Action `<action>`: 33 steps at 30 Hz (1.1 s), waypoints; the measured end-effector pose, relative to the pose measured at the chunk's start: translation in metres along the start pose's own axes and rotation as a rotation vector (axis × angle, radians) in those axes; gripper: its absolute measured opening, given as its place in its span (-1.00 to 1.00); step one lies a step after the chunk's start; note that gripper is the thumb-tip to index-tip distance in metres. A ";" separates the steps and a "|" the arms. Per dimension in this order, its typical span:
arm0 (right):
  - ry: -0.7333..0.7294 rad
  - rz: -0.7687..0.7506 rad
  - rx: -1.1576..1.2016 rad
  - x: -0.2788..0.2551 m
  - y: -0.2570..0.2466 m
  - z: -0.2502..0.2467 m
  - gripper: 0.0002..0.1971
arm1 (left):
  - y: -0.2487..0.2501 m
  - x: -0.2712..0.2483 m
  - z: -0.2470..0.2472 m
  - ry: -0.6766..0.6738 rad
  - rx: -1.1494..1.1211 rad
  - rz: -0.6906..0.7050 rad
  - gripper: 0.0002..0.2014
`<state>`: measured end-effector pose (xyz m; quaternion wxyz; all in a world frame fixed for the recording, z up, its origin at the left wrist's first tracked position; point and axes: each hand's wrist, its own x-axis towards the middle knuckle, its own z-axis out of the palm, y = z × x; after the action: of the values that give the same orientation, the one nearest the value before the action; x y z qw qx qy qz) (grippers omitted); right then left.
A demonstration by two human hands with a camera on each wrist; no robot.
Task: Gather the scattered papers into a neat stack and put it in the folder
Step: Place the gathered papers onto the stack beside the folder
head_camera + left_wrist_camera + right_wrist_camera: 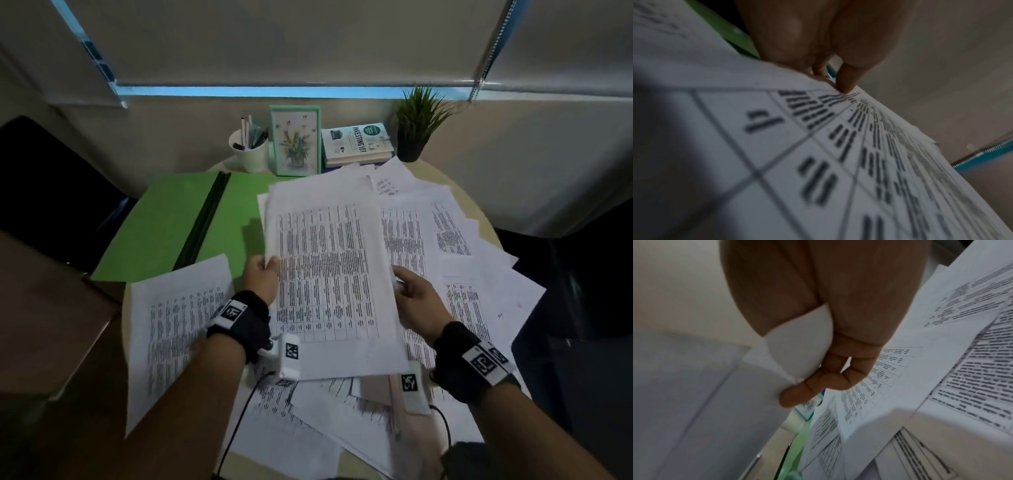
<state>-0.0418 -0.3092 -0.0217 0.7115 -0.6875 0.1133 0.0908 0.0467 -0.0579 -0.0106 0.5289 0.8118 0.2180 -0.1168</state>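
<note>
I hold a bundle of printed sheets lifted above the table, between both hands. My left hand pinches its left edge, thumb on top; in the left wrist view the fingertips press on the top sheet. My right hand grips the right edge, and the right wrist view shows fingers curled under the bundle. Loose printed sheets lie scattered on the right and front of the table, one sheet at the left. The open green folder lies at the back left.
Along the back of the round table stand a white pen cup, a framed flower picture, stacked books and a potted plant. A dark chair is at the left. Cables trail from both wrist cameras.
</note>
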 end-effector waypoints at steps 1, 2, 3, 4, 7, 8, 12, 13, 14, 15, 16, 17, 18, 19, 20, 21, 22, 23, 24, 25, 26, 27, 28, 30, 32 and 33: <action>-0.025 -0.006 -0.029 -0.002 0.000 0.003 -0.71 | -0.003 -0.002 0.000 -0.026 -0.007 -0.031 -0.47; -0.040 0.000 -0.077 -0.003 0.000 0.005 -0.67 | -0.007 -0.005 -0.002 -0.047 -0.015 -0.054 -0.37; -0.045 0.017 -0.103 -0.005 -0.002 0.008 -0.66 | -0.011 -0.006 -0.005 -0.062 -0.014 -0.075 -0.26; -0.055 0.029 -0.108 -0.006 -0.002 0.010 -0.67 | -0.018 -0.006 -0.008 -0.068 -0.002 -0.063 -0.18; -0.060 0.091 0.052 -0.007 -0.003 0.014 -0.75 | -0.031 -0.008 -0.020 -0.025 0.034 0.003 -0.29; -0.072 0.121 0.129 -0.006 -0.003 0.014 -0.67 | -0.030 -0.012 -0.023 -0.015 0.021 0.016 -0.42; -0.166 0.145 0.008 0.003 -0.003 0.038 -0.23 | -0.037 -0.029 -0.038 -0.030 0.005 -0.012 -0.57; -0.168 0.088 -0.069 0.006 -0.002 0.050 -0.37 | -0.039 -0.034 -0.042 -0.023 -0.001 -0.010 -0.61; -0.162 0.047 -0.103 0.009 -0.002 0.064 -0.59 | -0.043 -0.036 -0.046 -0.008 0.000 -0.018 -0.58; -0.133 0.027 -0.130 0.012 0.000 0.077 -0.72 | -0.048 -0.038 -0.050 0.010 -0.002 -0.025 -0.56; -0.110 0.019 -0.159 0.014 0.003 0.089 -0.75 | -0.055 -0.040 -0.057 0.025 0.005 -0.023 -0.56; -0.089 0.003 -0.191 0.016 0.006 0.102 -0.71 | -0.060 -0.042 -0.065 0.049 0.022 -0.004 -0.58; -0.067 -0.013 -0.233 0.017 0.007 0.114 -0.66 | -0.067 -0.042 -0.073 0.074 0.037 -0.002 -0.60; -0.046 -0.017 -0.290 0.017 0.006 0.125 -0.62 | -0.075 -0.042 -0.083 0.102 0.033 -0.009 -0.63; -0.024 -0.011 -0.316 0.019 0.009 0.136 -0.61 | -0.083 -0.041 -0.094 0.133 0.025 -0.027 -0.64; -0.006 0.002 -0.312 0.022 0.013 0.146 -0.64 | -0.090 -0.041 -0.105 0.166 0.009 -0.039 -0.64; -0.018 0.022 -0.289 0.021 0.012 0.158 -0.69 | -0.099 -0.040 -0.116 0.197 -0.005 -0.058 -0.64; -0.027 0.039 -0.287 0.022 0.016 0.171 -0.74 | -0.108 -0.039 -0.126 0.237 -0.018 -0.073 -0.64; -0.039 0.041 -0.298 0.024 0.019 0.183 -0.75 | -0.117 -0.038 -0.137 0.267 -0.023 -0.095 -0.65; -0.067 0.060 -0.322 0.024 0.020 0.194 -0.73 | -0.125 -0.039 -0.147 0.289 -0.032 -0.110 -0.65; -0.088 0.079 -0.322 0.025 0.022 0.206 -0.73 | -0.133 -0.038 -0.155 0.303 -0.043 -0.121 -0.65; -0.102 0.091 -0.324 0.024 0.021 0.218 -0.78 | -0.139 -0.037 -0.164 0.307 -0.052 -0.135 -0.65; -0.134 0.101 -0.327 0.022 0.021 0.229 -0.82 | -0.143 -0.037 -0.171 0.306 -0.058 -0.150 -0.64; -0.178 0.077 -0.384 0.018 0.020 0.249 -0.81 | -0.153 -0.035 -0.186 0.301 -0.060 -0.177 -0.62; -0.233 0.047 -0.464 0.013 0.018 0.267 -0.81 | -0.161 -0.033 -0.198 0.289 -0.060 -0.199 -0.61; -0.230 0.055 -0.476 0.014 0.019 0.273 -0.81 | -0.163 -0.031 -0.203 0.279 -0.059 -0.211 -0.60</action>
<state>-0.0240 -0.0361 -0.0356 0.5353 -0.8173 0.0257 0.2117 -0.0668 0.1759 -0.0453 0.5021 0.7768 0.3766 -0.0514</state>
